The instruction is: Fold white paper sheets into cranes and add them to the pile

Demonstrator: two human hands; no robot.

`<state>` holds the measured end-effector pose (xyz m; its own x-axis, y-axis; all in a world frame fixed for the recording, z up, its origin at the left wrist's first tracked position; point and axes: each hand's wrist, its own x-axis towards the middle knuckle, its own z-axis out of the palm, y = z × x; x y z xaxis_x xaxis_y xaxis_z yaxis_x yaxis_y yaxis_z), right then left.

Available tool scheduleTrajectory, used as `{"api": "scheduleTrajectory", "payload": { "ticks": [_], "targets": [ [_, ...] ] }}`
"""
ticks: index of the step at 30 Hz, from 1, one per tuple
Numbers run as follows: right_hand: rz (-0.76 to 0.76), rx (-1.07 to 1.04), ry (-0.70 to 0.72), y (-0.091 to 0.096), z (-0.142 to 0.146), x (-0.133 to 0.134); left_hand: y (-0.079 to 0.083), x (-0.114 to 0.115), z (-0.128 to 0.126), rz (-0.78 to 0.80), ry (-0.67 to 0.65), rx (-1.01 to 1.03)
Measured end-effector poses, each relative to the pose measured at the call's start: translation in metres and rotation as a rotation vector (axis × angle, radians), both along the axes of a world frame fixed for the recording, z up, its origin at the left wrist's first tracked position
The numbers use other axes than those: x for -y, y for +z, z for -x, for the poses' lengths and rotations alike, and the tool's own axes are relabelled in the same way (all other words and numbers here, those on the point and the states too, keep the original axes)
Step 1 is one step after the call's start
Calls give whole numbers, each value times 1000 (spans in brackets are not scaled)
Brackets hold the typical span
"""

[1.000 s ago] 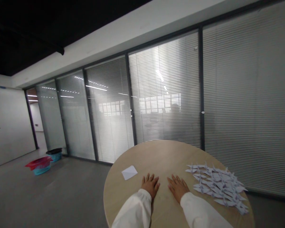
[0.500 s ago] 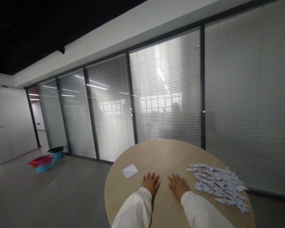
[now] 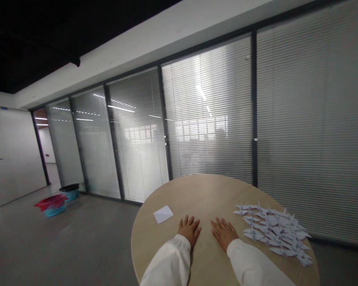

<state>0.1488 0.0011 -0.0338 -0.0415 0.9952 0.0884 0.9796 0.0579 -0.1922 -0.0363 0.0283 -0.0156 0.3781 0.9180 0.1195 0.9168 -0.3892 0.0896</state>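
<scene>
My left hand (image 3: 189, 230) lies flat on a round wooden table (image 3: 209, 190), its fingers spread and nothing in it. Just beyond it, to the left, is a white rectangular piece of paper (image 3: 163, 214) with faint crease lines. My right hand (image 3: 223, 233) also rests palm down with fingers apart, holding nothing. To its right, several folded white paper cranes (image 3: 274, 230) are laid close together in rows, some overlapping. Neither hand touches the paper or the cranes.
A glass partition with blinds (image 3: 209, 119) runs behind the table. On the floor at the left stand a blue bin with a red liner (image 3: 54, 208) and another with a black liner (image 3: 71, 194). A white door (image 3: 14, 159) stands open at the far left.
</scene>
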Motion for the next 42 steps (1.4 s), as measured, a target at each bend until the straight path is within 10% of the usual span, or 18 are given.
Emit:
{"api": "scheduleTrajectory", "payload": {
  "ticks": [42],
  "targets": [
    [4, 7, 6, 4, 1, 2, 0, 0, -1, 3, 14, 11]
  ]
}}
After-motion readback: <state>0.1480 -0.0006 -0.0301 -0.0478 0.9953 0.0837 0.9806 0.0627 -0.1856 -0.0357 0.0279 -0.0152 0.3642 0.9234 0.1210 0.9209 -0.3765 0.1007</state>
